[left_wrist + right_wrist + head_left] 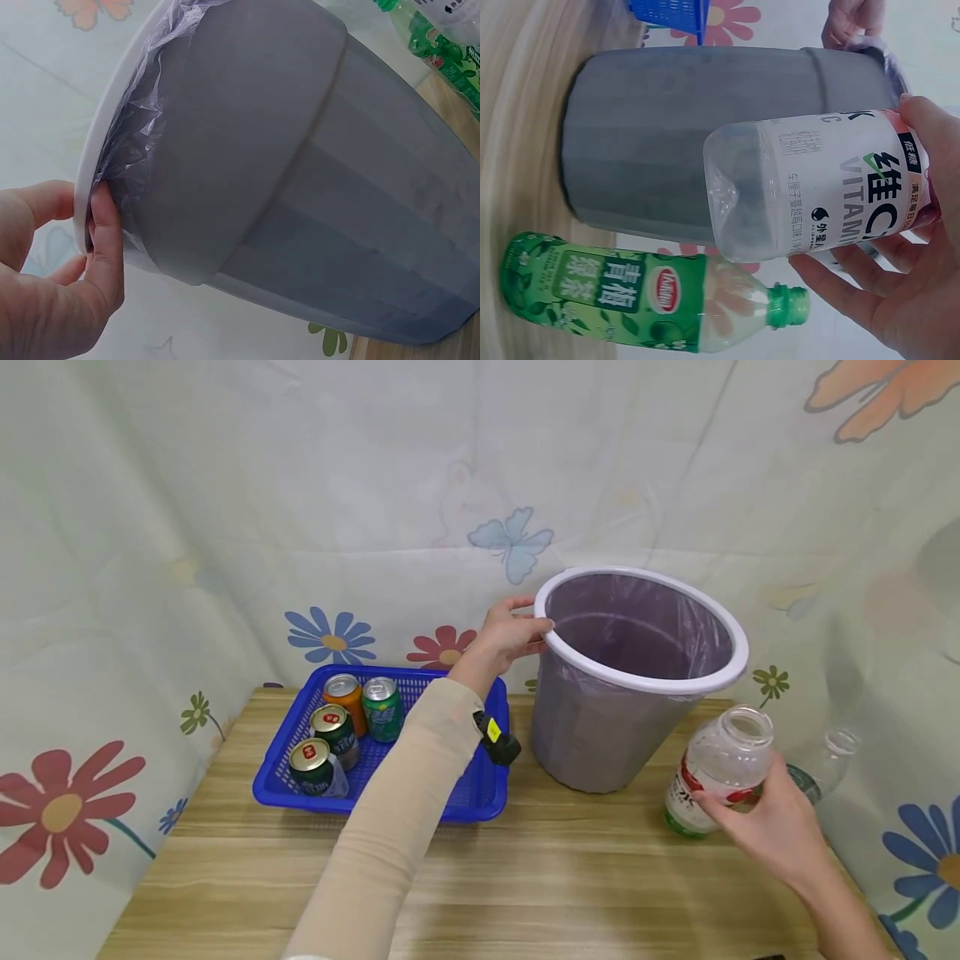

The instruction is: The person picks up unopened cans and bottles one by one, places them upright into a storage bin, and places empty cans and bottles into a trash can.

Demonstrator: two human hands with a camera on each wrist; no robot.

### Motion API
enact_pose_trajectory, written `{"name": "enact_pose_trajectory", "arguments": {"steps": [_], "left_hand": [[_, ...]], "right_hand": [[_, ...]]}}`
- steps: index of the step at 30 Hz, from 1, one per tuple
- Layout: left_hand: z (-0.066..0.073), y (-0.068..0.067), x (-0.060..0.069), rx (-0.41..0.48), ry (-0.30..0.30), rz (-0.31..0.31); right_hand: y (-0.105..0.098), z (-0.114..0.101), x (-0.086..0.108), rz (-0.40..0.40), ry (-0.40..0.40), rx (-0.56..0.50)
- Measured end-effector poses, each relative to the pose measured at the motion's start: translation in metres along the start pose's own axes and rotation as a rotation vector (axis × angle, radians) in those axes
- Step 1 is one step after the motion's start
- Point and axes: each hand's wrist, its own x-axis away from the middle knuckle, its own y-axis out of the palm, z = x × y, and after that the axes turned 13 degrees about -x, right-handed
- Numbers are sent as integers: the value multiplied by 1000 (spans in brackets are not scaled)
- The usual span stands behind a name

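Note:
My left hand [508,637] pinches the white rim of a grey trash bin [592,727], thumb on the top side and fingers beneath in the left wrist view. A thin plastic liner bag [139,127] shows under that rim. My right hand [783,827] grips a clear plastic bottle [810,187] with a white and red label, to the right of the bin. Its base is off the table in the right wrist view. A green tea bottle [630,292] with a green-ringed neck stands upright beside the bin.
A blue plastic basket [468,814] left of the bin holds several drink cans, including an orange can [347,702] and a green can [382,714]. My left forearm crosses over the basket. A flower-patterned curtain [375,485] hangs behind the wooden table [540,877].

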Motion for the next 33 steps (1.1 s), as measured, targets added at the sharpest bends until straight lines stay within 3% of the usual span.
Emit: {"name": "enact_pose_trajectory", "arguments": {"steps": [11,18,29,33], "left_hand": [[0,2,-1,5,-3,8],[0,3,-1,5,-2,5],[-1,3,-1,8,3,1],[-1,2,0,10,2,4]], "right_hand": [[-16,-13,-12,-33,4,-11],[-23,-21,-21,-12,-97,-63],[-38,-34,-36,12,-172,-111],[-45,-37,-44,19,-166,-100]]}}
